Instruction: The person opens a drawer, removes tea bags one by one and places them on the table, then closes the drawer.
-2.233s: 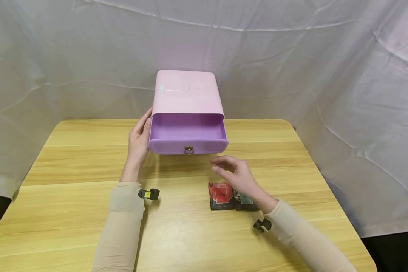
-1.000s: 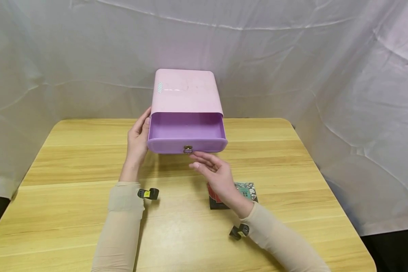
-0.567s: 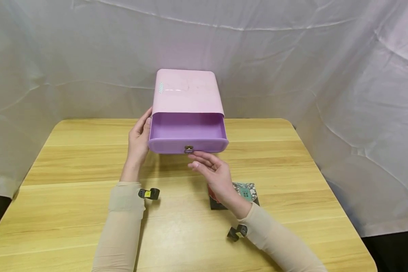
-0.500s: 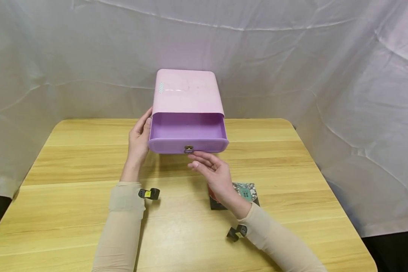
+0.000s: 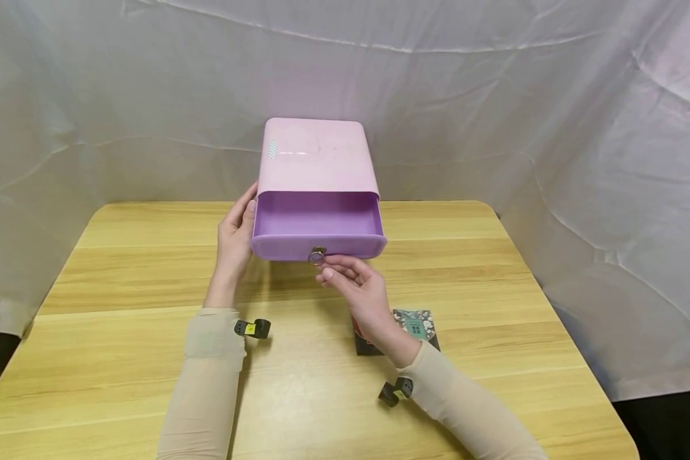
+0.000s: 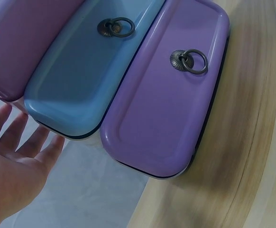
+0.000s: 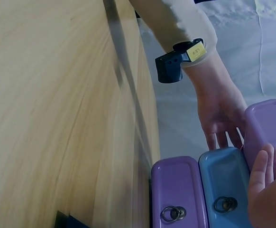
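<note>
A pink drawer cabinet (image 5: 315, 153) stands at the back of the table, and its top purple drawer (image 5: 317, 223) is pulled out and shows nothing inside. My left hand (image 5: 236, 236) lies with straight fingers against the cabinet's left side. My right hand (image 5: 347, 278) is in front of the drawer, thumb and forefinger curled at its brass ring pull (image 5: 317, 257). The right wrist view shows the stacked purple, blue (image 7: 223, 190) and purple drawer fronts, my right fingers (image 7: 263, 173) beside the top ring, and my left hand (image 7: 221, 116). The left wrist view shows my left palm (image 6: 14, 166) open beside the blue drawer (image 6: 76, 71).
Two small packets lie on the wooden table (image 5: 121, 268) behind my right wrist: a dark red one (image 5: 363, 344), mostly hidden, and a teal one (image 5: 415, 322). White cloth (image 5: 552, 128) hangs behind and to both sides. The table's right edge (image 5: 558, 306) is close.
My right hand has moved from above the packets up to the drawer front and closed its fingertips on the ring pull, which has tipped up. The left hand and cabinet have stayed put.
</note>
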